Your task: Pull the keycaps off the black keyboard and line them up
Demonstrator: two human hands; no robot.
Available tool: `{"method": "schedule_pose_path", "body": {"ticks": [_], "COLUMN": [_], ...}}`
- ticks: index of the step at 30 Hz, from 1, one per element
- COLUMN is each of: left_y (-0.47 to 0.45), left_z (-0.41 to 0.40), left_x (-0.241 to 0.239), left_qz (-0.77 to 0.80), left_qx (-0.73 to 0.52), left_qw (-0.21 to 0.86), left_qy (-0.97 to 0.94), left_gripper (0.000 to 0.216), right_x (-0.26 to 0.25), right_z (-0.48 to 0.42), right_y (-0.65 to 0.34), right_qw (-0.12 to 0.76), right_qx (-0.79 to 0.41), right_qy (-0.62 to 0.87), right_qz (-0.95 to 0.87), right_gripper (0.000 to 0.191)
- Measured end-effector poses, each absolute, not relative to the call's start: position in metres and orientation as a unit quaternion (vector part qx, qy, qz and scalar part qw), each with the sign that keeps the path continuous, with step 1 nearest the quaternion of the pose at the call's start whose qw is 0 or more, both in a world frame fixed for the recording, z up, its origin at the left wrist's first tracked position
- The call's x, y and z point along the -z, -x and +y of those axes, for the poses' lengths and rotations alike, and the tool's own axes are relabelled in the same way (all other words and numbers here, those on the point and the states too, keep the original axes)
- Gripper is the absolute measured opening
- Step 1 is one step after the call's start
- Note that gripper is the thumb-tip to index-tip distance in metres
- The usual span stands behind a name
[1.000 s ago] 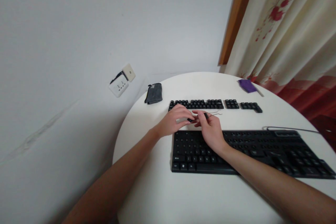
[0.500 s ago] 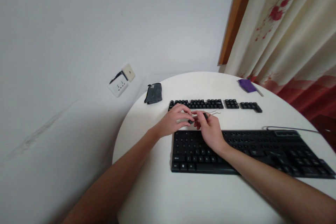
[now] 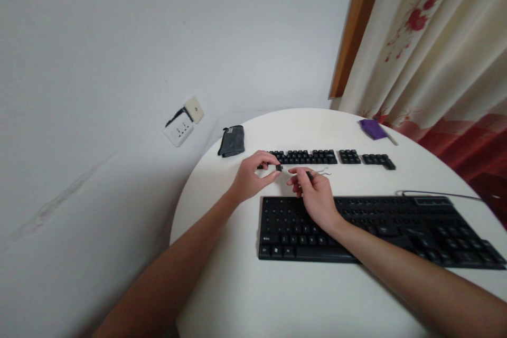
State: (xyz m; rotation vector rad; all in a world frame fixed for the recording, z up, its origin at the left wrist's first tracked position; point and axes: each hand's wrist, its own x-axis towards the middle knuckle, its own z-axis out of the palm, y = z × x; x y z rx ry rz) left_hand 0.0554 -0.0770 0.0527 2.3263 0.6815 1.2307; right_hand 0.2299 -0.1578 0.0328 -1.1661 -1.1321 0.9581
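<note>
My left hand [image 3: 252, 177] pinches a small black keycap [image 3: 278, 168] between thumb and fingers, close to the left end of a row of loose black keycaps [image 3: 304, 157]. My right hand [image 3: 315, 194] is closed on a wire keycap puller [image 3: 321, 172], whose thin metal loops stick out to the right. That hand hovers over the top left of a black keyboard [image 3: 376, 227] lying on the round white table [image 3: 277, 296].
More loose keycaps lie in two small groups [image 3: 372, 159] to the right of the row. A folded grey cloth [image 3: 232, 141] sits at the table's back left, a purple object [image 3: 373, 129] at the back right. The keyboard's cable [image 3: 439, 194] runs right. A curtain hangs behind.
My left hand has drawn away from my right hand, up and left toward the keycap row, carrying the black keycap. My right hand has stayed nearly in place with the puller.
</note>
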Motion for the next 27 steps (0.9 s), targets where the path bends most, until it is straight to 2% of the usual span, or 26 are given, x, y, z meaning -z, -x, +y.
{"method": "schedule_pose_path", "body": {"ticks": [4, 7, 16, 24, 27], "left_y": [-0.05, -0.049, -0.049, -0.045, -0.046], "left_z": [-0.068, -0.062, -0.054, -0.052, -0.053], "left_x": [-0.05, -0.048, -0.032, -0.027, -0.028], "left_qz": [0.326, 0.343, 0.321, 0.374, 0.379], "left_qx": [-0.476, -0.453, -0.29, -0.281, -0.285], "left_qw": [0.135, 0.096, 0.107, 0.058, 0.057], "left_qy": [-0.806, -0.817, -0.895, -0.882, -0.879], "left_gripper": [0.013, 0.011, 0.011, 0.01, 0.02], "right_x": [-0.033, -0.033, -0.034, -0.034, -0.034], "right_z": [-0.158, -0.159, -0.158, -0.159, -0.159], "right_y": [-0.23, -0.23, -0.23, -0.23, -0.229], "right_qw": [0.587, 0.587, 0.59, 0.589, 0.59], "right_qx": [-0.412, -0.412, -0.407, -0.404, -0.402], "right_qy": [0.498, 0.495, 0.488, 0.489, 0.487], "right_qz": [-0.488, -0.49, -0.497, -0.501, -0.503], "right_gripper": [0.046, 0.045, 0.044, 0.044, 0.043]}}
